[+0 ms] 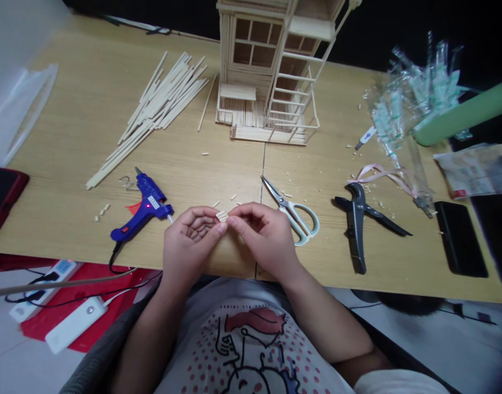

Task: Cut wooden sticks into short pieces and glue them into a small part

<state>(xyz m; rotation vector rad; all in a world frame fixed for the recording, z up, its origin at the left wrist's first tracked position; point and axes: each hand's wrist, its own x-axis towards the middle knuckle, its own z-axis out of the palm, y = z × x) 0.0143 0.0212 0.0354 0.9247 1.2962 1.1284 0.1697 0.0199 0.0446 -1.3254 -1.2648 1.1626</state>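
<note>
Between my fingertips is a small piece made of short wooden stick lengths [221, 216] lying side by side. My left hand [195, 232] pinches it from the left, and my right hand [261, 232] grips its right side with thumb and forefinger. Two short cut stick bits [233, 197] lie on the table just beyond my hands. A blue glue gun [146, 205] rests left of my left hand, its small red light lit. Scissors [294, 213] with pale handles lie partly open by my right hand.
A wooden stick model house [254, 71] stands at the back. Long sticks [160, 98] are heaped to its left. On the right are a black cutter [357, 224], a dark phone [460, 238], clear plastic wrappers [398, 104] and a green cylinder [464, 112]. Power strips [76, 323] lie below the table's left edge.
</note>
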